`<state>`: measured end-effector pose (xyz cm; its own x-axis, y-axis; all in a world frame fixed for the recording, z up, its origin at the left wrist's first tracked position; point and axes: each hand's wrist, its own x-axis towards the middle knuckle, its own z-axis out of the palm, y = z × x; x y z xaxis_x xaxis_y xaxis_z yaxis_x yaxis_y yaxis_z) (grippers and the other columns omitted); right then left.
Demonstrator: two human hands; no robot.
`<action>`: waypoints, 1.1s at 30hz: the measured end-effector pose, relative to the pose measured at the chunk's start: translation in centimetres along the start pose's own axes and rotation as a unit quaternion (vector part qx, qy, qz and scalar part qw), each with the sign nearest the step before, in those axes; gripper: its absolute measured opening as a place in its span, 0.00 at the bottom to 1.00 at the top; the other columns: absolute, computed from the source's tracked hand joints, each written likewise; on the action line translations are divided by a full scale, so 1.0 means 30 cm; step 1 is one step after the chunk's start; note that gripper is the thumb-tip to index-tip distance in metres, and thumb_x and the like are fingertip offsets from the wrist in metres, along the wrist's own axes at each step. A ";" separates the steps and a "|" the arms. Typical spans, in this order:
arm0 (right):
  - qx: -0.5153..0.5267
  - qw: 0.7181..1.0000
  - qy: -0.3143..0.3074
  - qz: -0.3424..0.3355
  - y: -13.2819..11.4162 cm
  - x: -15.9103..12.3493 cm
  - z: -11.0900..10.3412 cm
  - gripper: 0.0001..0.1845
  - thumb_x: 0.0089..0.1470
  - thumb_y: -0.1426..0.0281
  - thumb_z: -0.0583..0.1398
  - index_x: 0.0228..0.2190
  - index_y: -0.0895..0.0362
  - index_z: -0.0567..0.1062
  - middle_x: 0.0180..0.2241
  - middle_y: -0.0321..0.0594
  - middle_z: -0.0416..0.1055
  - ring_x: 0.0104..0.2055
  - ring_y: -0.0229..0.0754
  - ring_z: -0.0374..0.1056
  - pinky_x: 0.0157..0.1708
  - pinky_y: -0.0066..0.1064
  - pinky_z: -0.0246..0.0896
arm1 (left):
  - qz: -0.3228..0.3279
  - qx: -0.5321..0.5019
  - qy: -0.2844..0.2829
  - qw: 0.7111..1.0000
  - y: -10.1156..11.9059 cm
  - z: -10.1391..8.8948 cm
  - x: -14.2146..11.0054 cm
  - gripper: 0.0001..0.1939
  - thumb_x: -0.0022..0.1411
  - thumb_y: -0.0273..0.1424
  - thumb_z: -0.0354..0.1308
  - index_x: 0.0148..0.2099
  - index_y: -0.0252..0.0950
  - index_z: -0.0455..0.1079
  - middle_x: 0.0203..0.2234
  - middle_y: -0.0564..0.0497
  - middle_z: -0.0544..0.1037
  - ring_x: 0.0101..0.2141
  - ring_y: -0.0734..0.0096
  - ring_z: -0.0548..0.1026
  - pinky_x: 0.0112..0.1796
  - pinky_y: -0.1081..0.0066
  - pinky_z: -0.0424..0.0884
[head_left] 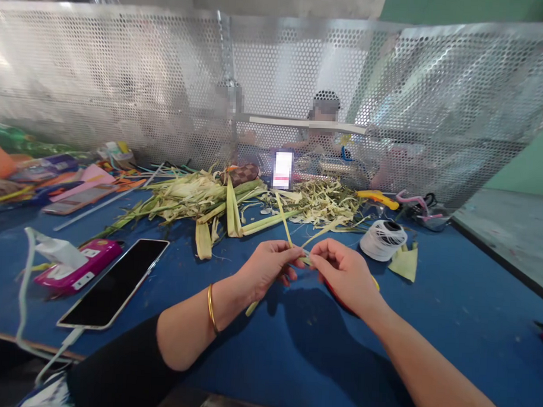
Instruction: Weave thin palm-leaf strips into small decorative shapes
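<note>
Pinches a pale plant strip (pixel 283 219) with both left hand (pixel 267 265) and right hand (pixel 344 270), about equally near each, above the blue table (pixel 464 305), slanting lengthwise forward and slightly left from the grip, perhaps folded at that partly hidden pinch.

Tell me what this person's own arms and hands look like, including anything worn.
The left hand is ungloved, with a thin, plain gold bangle at the wrist; a black sleeve covers that arm, ending well short of the wrist. The right hand is ungloved too, and the right forearm shows no jewellery.
</note>
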<state>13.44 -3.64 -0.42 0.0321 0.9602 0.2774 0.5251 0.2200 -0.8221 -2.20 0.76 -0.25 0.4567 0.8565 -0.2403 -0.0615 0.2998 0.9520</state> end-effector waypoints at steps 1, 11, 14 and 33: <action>-0.032 0.997 0.044 -0.048 -0.006 -0.003 -0.007 0.09 0.54 0.65 0.56 0.25 0.56 0.69 0.23 0.35 0.68 0.23 0.37 0.64 0.24 0.28 0.60 | 0.015 0.021 0.012 1.000 0.001 0.003 -0.003 0.08 0.54 0.33 0.60 0.30 0.33 0.69 0.22 0.53 0.74 0.15 0.82 0.66 0.16 0.79 0.60; -0.133 0.987 0.072 -0.050 -0.006 0.014 -0.032 0.14 0.53 0.59 0.58 0.29 0.56 0.77 0.22 0.34 0.66 0.23 0.37 0.60 0.27 0.31 0.56 | -0.011 0.239 -0.070 0.969 -0.029 0.074 -0.053 0.14 0.53 0.38 0.56 0.24 0.33 0.70 0.18 0.51 0.76 0.14 0.79 0.67 0.16 0.78 0.60; -0.020 1.000 -0.018 0.000 -0.014 0.011 -0.019 0.14 0.54 0.61 0.57 0.24 0.57 0.73 0.19 0.31 0.62 0.21 0.35 0.57 0.21 0.26 0.52 | -0.043 0.281 -0.095 0.954 -0.046 0.084 -0.055 0.14 0.54 0.37 0.54 0.25 0.33 0.72 0.19 0.50 0.76 0.14 0.78 0.67 0.16 0.78 0.59; -0.332 0.881 0.104 -0.320 0.014 -0.048 0.091 0.08 0.60 0.74 0.50 0.29 0.57 0.67 0.21 0.37 0.70 0.22 0.40 0.64 0.24 0.30 0.53 | -0.102 -0.248 -0.014 0.963 0.050 -0.030 0.015 0.14 0.66 0.32 0.48 0.38 0.30 0.72 0.26 0.48 0.78 0.24 0.77 0.76 0.19 0.82 0.67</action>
<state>11.30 -4.45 -2.53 -0.3333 0.6080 0.7206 0.8716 0.4902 -0.0105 -2.87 1.98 0.89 0.5278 0.7490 -0.4006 -0.3815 0.6304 0.6760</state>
